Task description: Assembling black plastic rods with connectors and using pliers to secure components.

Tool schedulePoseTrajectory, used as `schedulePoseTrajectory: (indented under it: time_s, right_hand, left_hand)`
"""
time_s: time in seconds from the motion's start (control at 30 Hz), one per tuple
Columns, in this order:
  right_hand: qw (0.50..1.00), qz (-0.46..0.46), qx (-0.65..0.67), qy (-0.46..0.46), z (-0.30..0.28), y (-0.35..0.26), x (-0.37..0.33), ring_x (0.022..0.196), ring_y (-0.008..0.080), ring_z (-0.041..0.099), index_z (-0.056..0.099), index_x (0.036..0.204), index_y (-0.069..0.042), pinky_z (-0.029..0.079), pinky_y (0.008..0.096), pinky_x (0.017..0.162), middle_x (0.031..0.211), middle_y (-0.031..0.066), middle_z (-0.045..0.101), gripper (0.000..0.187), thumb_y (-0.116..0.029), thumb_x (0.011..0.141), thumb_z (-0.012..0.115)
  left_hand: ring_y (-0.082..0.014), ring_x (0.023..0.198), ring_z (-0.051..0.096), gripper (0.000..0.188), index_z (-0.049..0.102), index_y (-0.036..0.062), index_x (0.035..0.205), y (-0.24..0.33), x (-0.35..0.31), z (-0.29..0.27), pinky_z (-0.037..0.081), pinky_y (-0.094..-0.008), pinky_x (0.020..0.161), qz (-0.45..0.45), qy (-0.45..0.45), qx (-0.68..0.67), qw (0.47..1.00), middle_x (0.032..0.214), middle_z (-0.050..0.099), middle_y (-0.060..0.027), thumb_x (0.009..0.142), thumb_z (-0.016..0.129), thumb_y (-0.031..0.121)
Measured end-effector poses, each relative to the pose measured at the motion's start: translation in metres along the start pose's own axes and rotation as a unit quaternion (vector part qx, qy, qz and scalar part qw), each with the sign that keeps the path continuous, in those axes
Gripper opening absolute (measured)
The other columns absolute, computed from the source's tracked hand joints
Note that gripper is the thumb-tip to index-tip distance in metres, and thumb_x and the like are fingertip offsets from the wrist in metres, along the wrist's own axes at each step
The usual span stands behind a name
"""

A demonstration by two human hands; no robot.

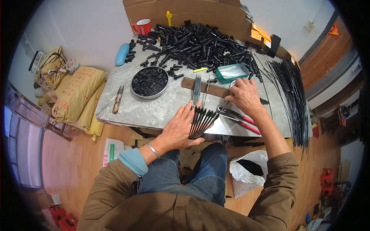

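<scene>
My left hand point(179, 129) is closed on a fan of thin black strips point(201, 122) with thicker far ends, just over the table's near edge. My right hand point(246, 96) has its fingers bent together beside a small round white thing point(232, 83). What sits in those fingers is mostly hidden; a dark tip shows under the thumb. Below it lie red-handled pliers point(246, 124). Between my hands are a brown flat bar point(216, 89) and several thin rods point(197, 86) lying across it. A green tray point(225, 80) of fine pale pins stands just beyond my right hand.
A heap of black bolt-like parts point(200, 44) covers the back. A round tin point(132, 89) of black rings, snips point(116, 104), a blue case point(122, 54) and a red mug point(144, 27) are leftward. Long black rods point(295, 104) overhang the right edge. Sacks point(83, 90) stand left.
</scene>
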State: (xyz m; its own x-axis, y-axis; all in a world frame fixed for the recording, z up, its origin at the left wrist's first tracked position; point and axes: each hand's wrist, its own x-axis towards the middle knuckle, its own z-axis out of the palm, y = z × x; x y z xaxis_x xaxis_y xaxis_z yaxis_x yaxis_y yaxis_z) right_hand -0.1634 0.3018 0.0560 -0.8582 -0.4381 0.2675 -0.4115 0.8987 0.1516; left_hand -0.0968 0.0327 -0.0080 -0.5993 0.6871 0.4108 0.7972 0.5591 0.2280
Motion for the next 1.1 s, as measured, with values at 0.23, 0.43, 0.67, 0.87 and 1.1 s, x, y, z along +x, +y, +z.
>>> schedulePoseTrajectory:
  time_s: [0.23,0.43,0.67,0.87,1.1]
  right_hand:
    - [0.992,-0.110,0.045,-0.044,-0.015,0.016,0.005,0.088,0.0223,0.054,0.062,0.074,-0.012,0.038,0.0381,0.085,0.083,0.0019,0.058,0.031,-0.041,0.072,0.073]
    - [0.986,-0.167,0.002,-0.018,-0.026,0.014,0.009,0.082,0.0204,0.056,0.063,0.071,-0.013,0.038,0.0376,0.086,0.077,-0.0001,0.060,0.032,-0.044,0.070,0.072]
    - [0.992,-0.116,-0.043,-0.024,-0.035,0.002,0.006,0.077,0.0191,0.057,0.066,0.069,-0.013,0.035,0.0387,0.090,0.076,-0.0015,0.064,0.035,-0.047,0.069,0.072]
    - [0.993,-0.101,-0.067,-0.006,-0.039,-0.001,0.002,0.072,0.0199,0.058,0.067,0.065,-0.012,0.035,0.0381,0.088,0.072,-0.0008,0.065,0.033,-0.045,0.068,0.073]
    - [0.994,-0.053,-0.098,0.007,-0.001,-0.012,0.014,0.066,0.0248,0.061,0.065,0.062,-0.011,0.036,0.0404,0.079,0.066,0.0071,0.065,0.028,-0.032,0.082,0.060]
  left_hand:
    - [-0.0489,0.133,0.033,0.061,0.055,0.0356,0.130,-0.004,-0.002,0.004,0.032,-0.0525,0.108,0.005,-0.003,-0.013,1.000,0.144,0.033,-0.0272,0.072,0.074,0.043]
    - [-0.0454,0.134,0.032,0.063,0.053,0.0332,0.132,-0.003,-0.002,0.000,0.027,-0.0530,0.110,0.003,-0.001,-0.017,1.000,0.143,0.036,-0.0255,0.073,0.074,0.040]
    - [-0.0484,0.133,0.031,0.064,0.043,0.0389,0.141,-0.006,-0.004,0.002,0.027,-0.0536,0.109,0.018,-0.032,-0.029,0.999,0.144,0.031,-0.0299,0.081,0.065,0.048]
    - [-0.0496,0.131,0.032,0.063,0.045,0.0374,0.140,-0.005,-0.004,0.002,0.028,-0.0530,0.108,0.026,-0.023,-0.020,0.999,0.143,0.031,-0.0300,0.081,0.065,0.048]
    - [-0.0497,0.130,0.033,0.062,0.046,0.0359,0.139,-0.006,-0.010,0.010,0.028,-0.0525,0.108,0.031,0.016,-0.013,0.999,0.141,0.034,-0.0292,0.081,0.063,0.047]
